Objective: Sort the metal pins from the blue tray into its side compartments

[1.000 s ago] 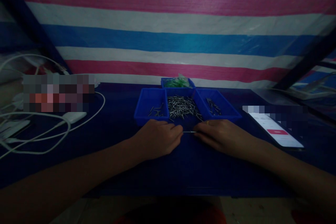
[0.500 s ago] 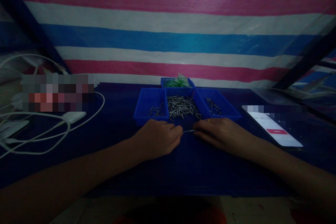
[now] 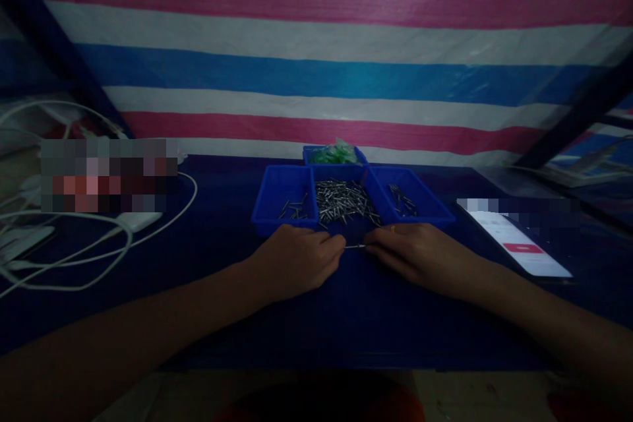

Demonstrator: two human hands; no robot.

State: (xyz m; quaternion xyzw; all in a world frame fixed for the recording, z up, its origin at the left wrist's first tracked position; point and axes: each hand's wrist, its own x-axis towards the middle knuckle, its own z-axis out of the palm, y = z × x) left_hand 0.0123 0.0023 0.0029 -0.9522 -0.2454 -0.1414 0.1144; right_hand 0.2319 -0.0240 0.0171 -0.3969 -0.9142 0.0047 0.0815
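Observation:
A thin metal blind rivet [image 3: 354, 246] spans the small gap between my two hands, lying level just above the blue table. My left hand [image 3: 302, 260] is closed, pinching one end of it in the fingertips. At the other end, near a thicker part of the rivet, my right hand [image 3: 414, 249] pinches it, with a ring on one finger. Just beyond the hands, a blue middle bin [image 3: 341, 173] holds a heap of similar metal rivets [image 3: 346, 201]. The left blue bin [image 3: 283, 186] and the right blue bin [image 3: 419, 196] each contain a few loose ones.
Behind the middle bin, another blue bin [image 3: 305, 155] holds a clear bag with green contents [image 3: 336, 154]. A lit phone [image 3: 519, 241] lies on the right. White cables [image 3: 131, 237] coil at the left beside a blurred-out patch. A striped sheet [image 3: 346, 79] hangs behind the table.
Both hands stay almost still, with the rivet held between them. Only a very slight shift of the fingers shows; the bins and their contents are unchanged.

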